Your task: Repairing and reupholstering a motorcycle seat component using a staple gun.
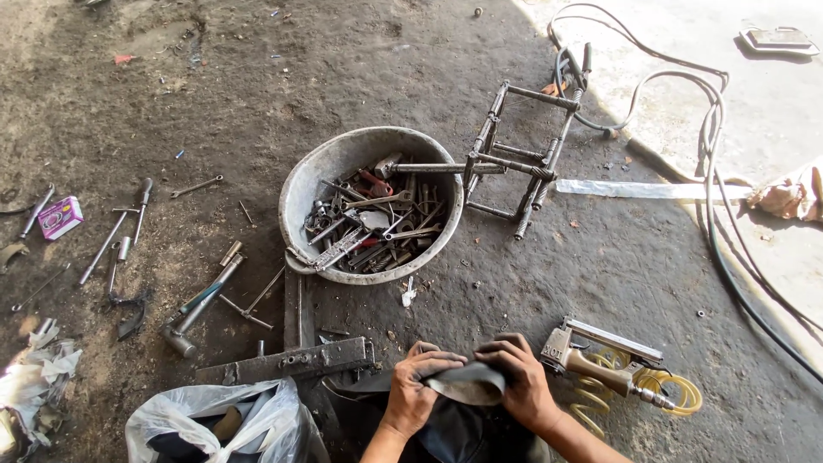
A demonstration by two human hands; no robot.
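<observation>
rubber: dark sheet (467, 383), low centre, between both hands, above the lap
left hand (417, 380): fingers curled, pinching its left edge
right hand (521, 383): fingers closed over its right edge
feel: likely light, floppy, grimy, may slip
hold: both edges, kept taut
near: nail gun (600, 360), tool basin (296, 193)

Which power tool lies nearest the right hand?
The pneumatic nail gun with the yellow coiled hose, just beside the right hand; the other tools lie farther left.

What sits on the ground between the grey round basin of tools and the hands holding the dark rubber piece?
In the head view, mostly bare dirt floor, with a small pale scrap just below the grey round basin, above the hands.
</observation>
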